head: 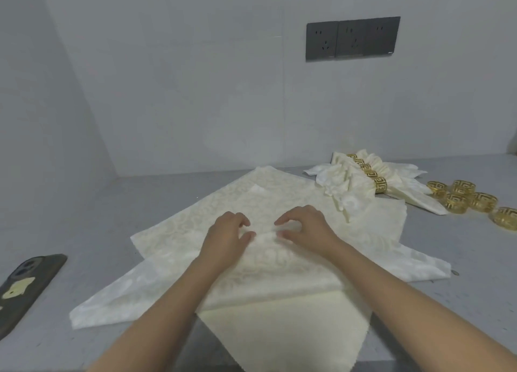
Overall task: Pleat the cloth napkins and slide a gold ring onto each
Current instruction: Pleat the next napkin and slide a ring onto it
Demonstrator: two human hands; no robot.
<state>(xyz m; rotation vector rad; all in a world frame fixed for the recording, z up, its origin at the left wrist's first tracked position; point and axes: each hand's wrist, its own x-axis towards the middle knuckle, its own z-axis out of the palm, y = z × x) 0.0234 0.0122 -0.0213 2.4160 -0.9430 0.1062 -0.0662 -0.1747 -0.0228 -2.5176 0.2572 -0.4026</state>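
Both hands are down on the top napkin, the cream patterned cloth spread in the middle of the grey counter. The left hand has its fingers curled, thumb and fingertips pinching up a small ridge of that cloth. The right hand mirrors it just across the ridge, fingers bent and thumb tucked under, pinching the same fold from the other side. The two sets of fingertips sit close together, nearly touching, with the raised pleat between them.

Under the top napkin, more flat cloths fan out at angles; corners of several layers show, but the exact count is hard to tell.

Beyond the top napkin to the right, against the wall, lies a pile of finished napkins, each gathered through a gold ring; five ringed bands show in a row. Farther right of that pile, five loose gold rings sit clustered on the counter.

Left of the top napkin, at the counter's edge, lies a phone in a dark case. Three dark wall sockets sit above.
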